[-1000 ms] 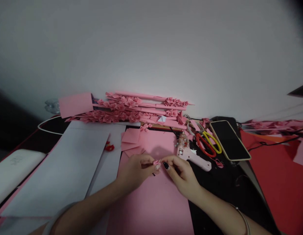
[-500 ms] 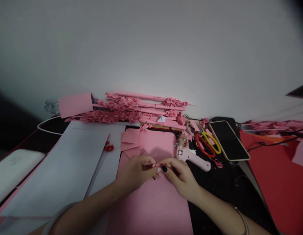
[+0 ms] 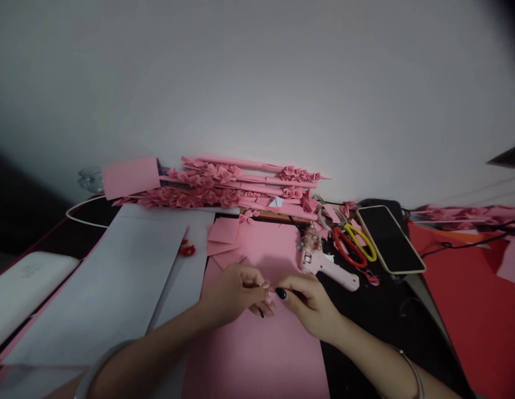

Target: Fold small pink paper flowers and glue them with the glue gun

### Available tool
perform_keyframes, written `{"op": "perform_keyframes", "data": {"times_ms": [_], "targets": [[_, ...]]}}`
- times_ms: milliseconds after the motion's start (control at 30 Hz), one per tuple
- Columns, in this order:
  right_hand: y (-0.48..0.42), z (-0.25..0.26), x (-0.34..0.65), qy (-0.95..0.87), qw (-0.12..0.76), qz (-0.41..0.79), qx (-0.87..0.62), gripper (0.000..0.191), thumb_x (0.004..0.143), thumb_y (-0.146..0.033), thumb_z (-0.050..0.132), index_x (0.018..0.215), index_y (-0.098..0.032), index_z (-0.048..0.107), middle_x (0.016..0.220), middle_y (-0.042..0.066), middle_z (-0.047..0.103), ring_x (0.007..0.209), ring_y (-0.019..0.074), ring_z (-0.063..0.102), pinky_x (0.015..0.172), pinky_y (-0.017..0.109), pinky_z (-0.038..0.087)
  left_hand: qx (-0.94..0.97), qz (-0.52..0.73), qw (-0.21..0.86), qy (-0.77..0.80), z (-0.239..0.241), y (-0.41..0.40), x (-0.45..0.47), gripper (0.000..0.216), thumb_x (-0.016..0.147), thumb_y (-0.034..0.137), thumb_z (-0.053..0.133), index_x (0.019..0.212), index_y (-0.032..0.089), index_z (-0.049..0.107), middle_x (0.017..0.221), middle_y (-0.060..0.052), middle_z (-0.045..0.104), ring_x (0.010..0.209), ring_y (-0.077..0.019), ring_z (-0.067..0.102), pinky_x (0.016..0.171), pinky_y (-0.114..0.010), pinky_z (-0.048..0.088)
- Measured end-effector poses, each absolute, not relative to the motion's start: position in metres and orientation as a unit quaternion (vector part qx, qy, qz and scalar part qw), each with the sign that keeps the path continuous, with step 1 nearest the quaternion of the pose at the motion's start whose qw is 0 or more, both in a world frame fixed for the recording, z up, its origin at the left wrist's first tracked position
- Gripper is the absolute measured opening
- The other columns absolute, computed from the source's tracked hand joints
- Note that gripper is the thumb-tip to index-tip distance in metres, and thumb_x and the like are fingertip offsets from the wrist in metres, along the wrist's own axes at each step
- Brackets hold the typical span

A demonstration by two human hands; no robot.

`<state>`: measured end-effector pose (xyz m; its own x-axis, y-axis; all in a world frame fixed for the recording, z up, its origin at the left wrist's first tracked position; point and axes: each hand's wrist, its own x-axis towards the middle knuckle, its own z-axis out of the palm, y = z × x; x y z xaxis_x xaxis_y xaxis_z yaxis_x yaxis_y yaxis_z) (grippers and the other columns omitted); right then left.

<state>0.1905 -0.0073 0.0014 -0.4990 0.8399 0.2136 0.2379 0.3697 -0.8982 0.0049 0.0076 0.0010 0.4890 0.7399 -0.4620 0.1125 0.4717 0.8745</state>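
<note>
Above the large pink paper sheet (image 3: 257, 349), my left hand (image 3: 234, 296) is closed in a pinch of thumb and index finger, its other fingers stretched beneath. A small pink folded paper piece (image 3: 271, 295), mostly covered by the fingertips, is held there. Facing it from the right, my right hand (image 3: 311, 306) pinches at the piece's other side, with a dark-nailed thumb uppermost. Pink paper squares (image 3: 224, 231) lie in a loose stack beyond my left hand. A pale pink glue gun (image 3: 332, 270) rests just past my right hand.
Pink paper flower stems (image 3: 215, 183) are piled along the wall. Right of the glue gun are red and yellow scissor handles (image 3: 348, 246), a phone (image 3: 390, 239) and red paper (image 3: 457, 299). White sheets (image 3: 111, 277) and a white box-like object (image 3: 30, 293) lie left.
My fingertips have drawn slightly apart, the right hand shifting a little to the right. Less of the small paper piece shows now, and my left lower fingers have spread out.
</note>
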Motion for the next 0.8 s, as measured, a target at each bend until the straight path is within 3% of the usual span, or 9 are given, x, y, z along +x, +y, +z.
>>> {"op": "perform_keyframes", "data": {"times_ms": [200,433,600,733,800], "targets": [[-0.0069,0.0048,0.19,-0.746,0.359,0.425,-0.367,0.03,0.095,-0.034,0.047,0.078,-0.016,0.064,0.063,0.001,0.06,0.056,0.0119,0.053,0.055,0.022,0.042,0.447,0.216,0.743,0.45,0.0027,0.0102,0.0042,0.024,0.069,0.033,0.071,0.062,0.015,0.057,0.062,-0.002,0.07,0.061,-0.0175,0.071,0.055,-0.024,0.051],[-0.0061,0.0058,0.1894,-0.697,0.374,0.46,-0.403,0.034,0.094,-0.043,0.048,0.094,-0.017,0.069,0.079,0.006,0.07,0.07,0.0165,0.064,0.063,0.025,0.051,0.412,0.238,0.751,0.458,0.0043,0.0138,0.0056,0.022,0.062,0.024,0.077,0.067,0.015,0.058,0.065,0.001,0.07,0.065,-0.0154,0.071,0.063,-0.025,0.053],[-0.005,0.0067,0.1897,-0.697,0.384,0.465,-0.389,0.031,0.095,-0.04,0.048,0.097,-0.017,0.07,0.079,0.006,0.071,0.071,0.0161,0.065,0.063,0.024,0.051,0.382,0.253,0.757,0.466,0.0077,0.0148,0.0063,0.022,0.059,0.025,0.08,0.064,0.015,0.061,0.061,0.004,0.067,0.064,-0.0143,0.07,0.066,-0.025,0.054],[-0.0059,0.0062,0.191,-0.726,0.37,0.442,-0.375,0.028,0.096,-0.035,0.047,0.101,-0.018,0.069,0.087,0.007,0.072,0.078,0.0177,0.067,0.071,0.027,0.052,0.386,0.258,0.751,0.47,0.0074,0.0154,0.0054,0.017,0.065,0.025,0.076,0.076,0.014,0.069,0.065,0.002,0.07,0.068,-0.0146,0.07,0.069,-0.025,0.054],[-0.0063,0.0058,0.1917,-0.738,0.362,0.427,-0.377,0.03,0.096,-0.037,0.046,0.101,-0.018,0.069,0.085,0.007,0.072,0.074,0.0177,0.066,0.068,0.027,0.051,0.378,0.263,0.751,0.474,0.0063,0.0154,0.0054,0.025,0.063,0.026,0.079,0.083,0.015,0.07,0.07,0.001,0.072,0.067,-0.0154,0.07,0.069,-0.027,0.055]]}}
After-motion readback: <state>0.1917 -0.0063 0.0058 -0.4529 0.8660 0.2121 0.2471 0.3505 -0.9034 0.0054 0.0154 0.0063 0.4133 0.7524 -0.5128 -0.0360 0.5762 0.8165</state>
